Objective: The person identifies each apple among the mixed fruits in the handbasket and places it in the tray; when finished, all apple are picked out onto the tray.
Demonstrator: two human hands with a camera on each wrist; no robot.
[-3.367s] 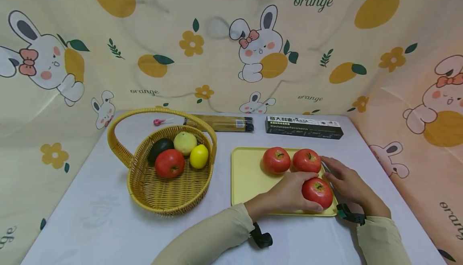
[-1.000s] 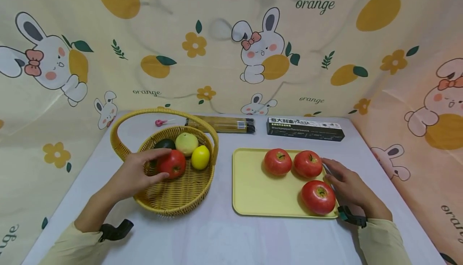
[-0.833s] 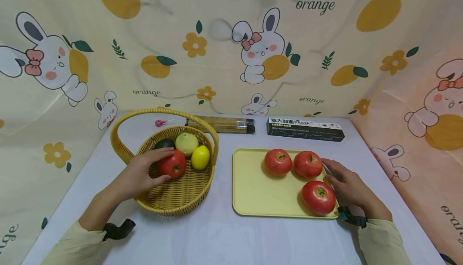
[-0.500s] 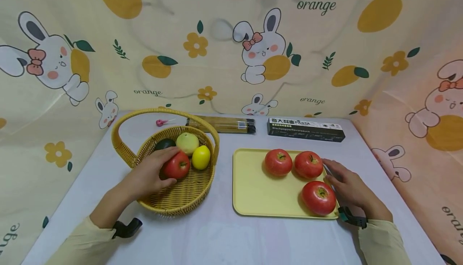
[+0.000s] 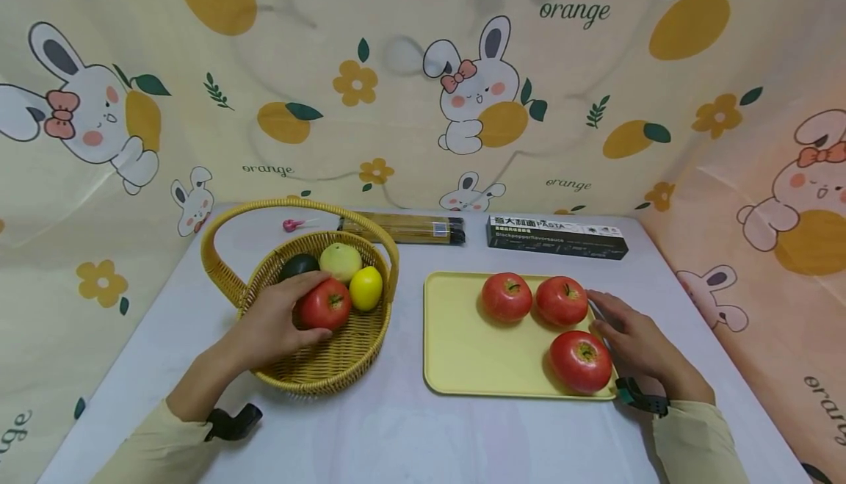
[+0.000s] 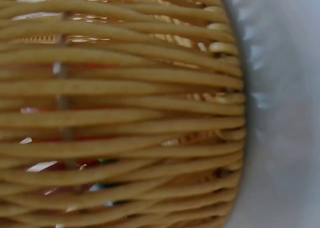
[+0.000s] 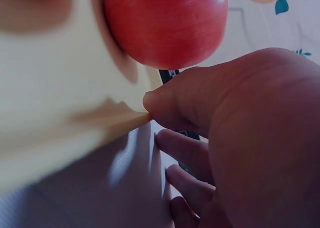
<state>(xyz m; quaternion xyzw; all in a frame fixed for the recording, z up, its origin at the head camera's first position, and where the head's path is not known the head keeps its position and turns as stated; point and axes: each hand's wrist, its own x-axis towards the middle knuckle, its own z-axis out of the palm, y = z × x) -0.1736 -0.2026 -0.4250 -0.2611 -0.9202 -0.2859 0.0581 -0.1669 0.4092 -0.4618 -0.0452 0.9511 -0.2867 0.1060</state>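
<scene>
In the head view, my left hand [image 5: 271, 326] reaches into the yellow wicker basket [image 5: 317, 381] and grips a red apple [image 5: 325, 304], thumb in front and fingers behind. Basket weave [image 6: 120, 118] fills the left wrist view, hiding that hand. My right hand [image 5: 637, 337] is at the right edge of a pale yellow tray [image 5: 476, 359]. In the right wrist view its thumb [image 7: 170, 100] lies on the tray rim, with the other fingers curled below the edge. Three red apples are on the tray: back left [image 5: 506, 297], back right [image 5: 561, 301] and front right [image 5: 580, 361].
Also in the basket are a dark green fruit [image 5: 299, 266], a pale green round fruit [image 5: 341, 261] and a yellow lemon [image 5: 366, 289]. The basket's tall handle [image 5: 291, 203] arches above. Behind stand a long brown pack [image 5: 403, 228], a black pasta box [image 5: 557, 237] and a small pink item [image 5: 291, 225].
My left hand has let go of the front apple on the tray, moved left into the basket and taken hold of the red apple, which has shifted slightly right. My right hand stays put.
</scene>
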